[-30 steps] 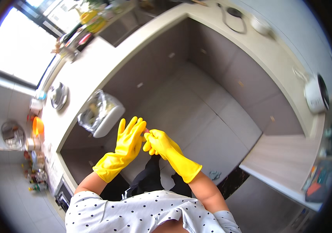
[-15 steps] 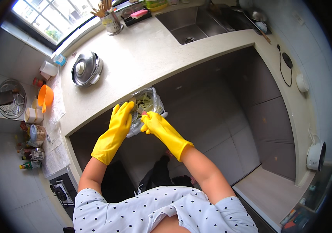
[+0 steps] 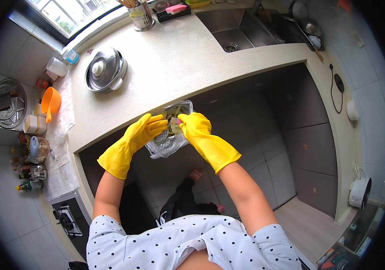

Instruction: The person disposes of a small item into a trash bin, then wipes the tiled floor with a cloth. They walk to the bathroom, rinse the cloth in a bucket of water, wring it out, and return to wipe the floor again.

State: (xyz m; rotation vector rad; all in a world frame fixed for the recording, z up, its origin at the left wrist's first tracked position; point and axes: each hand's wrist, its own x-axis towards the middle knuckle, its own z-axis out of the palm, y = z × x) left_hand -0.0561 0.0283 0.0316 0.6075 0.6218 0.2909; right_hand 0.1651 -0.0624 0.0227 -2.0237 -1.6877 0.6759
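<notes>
Both my hands wear yellow rubber gloves and hang over a bin lined with a clear plastic bag [image 3: 163, 150], beside the counter's front edge. Pale green vegetable scraps [image 3: 173, 130] lie inside it. My left hand [image 3: 145, 129] is at the bin's left side, its fingers stretched out and nothing visible in its grip. On the right side, my right hand [image 3: 195, 127] is closed, fingers curled. A small pinkish and whitish bit shows at its fingertips, too small to name. A grey perforated surface shows by the left fingertips; what it belongs to is unclear.
A lidded metal pot [image 3: 104, 74] stands on the pale counter [image 3: 165, 67]. Behind it are a utensil holder [image 3: 141, 17] and a metal sink [image 3: 233, 33]. An orange scoop [image 3: 50, 103], bottles [image 3: 29, 185] and a gas hob [image 3: 68, 221] line the left side.
The view has shifted a little. My right hand has moved right and away from the left one, and the left hand's fingers now point more to the right over the bin.
</notes>
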